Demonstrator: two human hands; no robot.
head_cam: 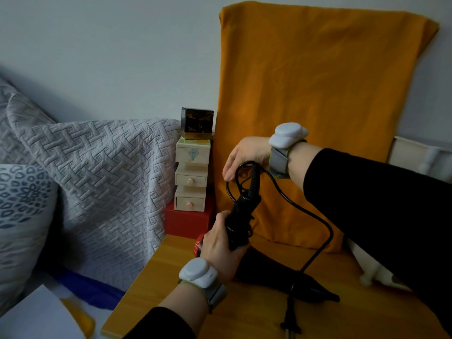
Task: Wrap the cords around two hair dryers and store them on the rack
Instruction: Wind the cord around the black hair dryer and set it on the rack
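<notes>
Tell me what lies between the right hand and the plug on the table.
In the head view, the black cord runs from the right hand down past the hair dryer to the plug.

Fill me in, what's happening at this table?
A person is winding a black cord onto a black hair dryer. The left hand grips the dryer's handle and holds it above the wooden table. The right hand holds a loop of cord above the handle. Some turns are on; a long stretch hangs loose, with the plug lying on the table. No rack can be made out.
</notes>
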